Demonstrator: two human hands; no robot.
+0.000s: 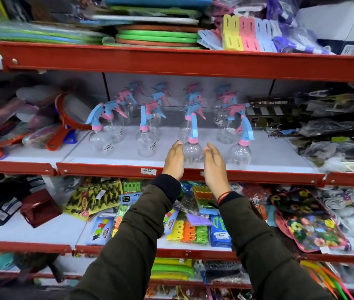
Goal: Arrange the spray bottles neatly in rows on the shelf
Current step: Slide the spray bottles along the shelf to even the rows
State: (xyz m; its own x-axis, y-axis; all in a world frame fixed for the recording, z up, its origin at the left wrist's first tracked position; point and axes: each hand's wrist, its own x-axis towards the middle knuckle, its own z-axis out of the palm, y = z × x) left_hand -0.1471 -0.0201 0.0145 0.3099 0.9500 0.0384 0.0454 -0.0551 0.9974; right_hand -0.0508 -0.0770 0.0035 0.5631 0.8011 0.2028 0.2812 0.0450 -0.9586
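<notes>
Several clear spray bottles with pink and blue trigger heads stand in rows on the white middle shelf [269,152]. One front-row bottle [193,148] stands between my two hands. My left hand [174,161] is flat beside its left side, fingers straight. On its right side, a small gap away, is my right hand [214,164], also flat. Neither hand grips it. Other front bottles stand at the left [100,139], centre-left [147,141] and right [241,148].
The shelf has a red front edge [117,169] with a price tag. Red strainers and packets [63,126] crowd the left of the bottles, dark packaged goods [301,118] the right. Clothes-peg packs [193,221] fill the lower shelf, mats the upper one.
</notes>
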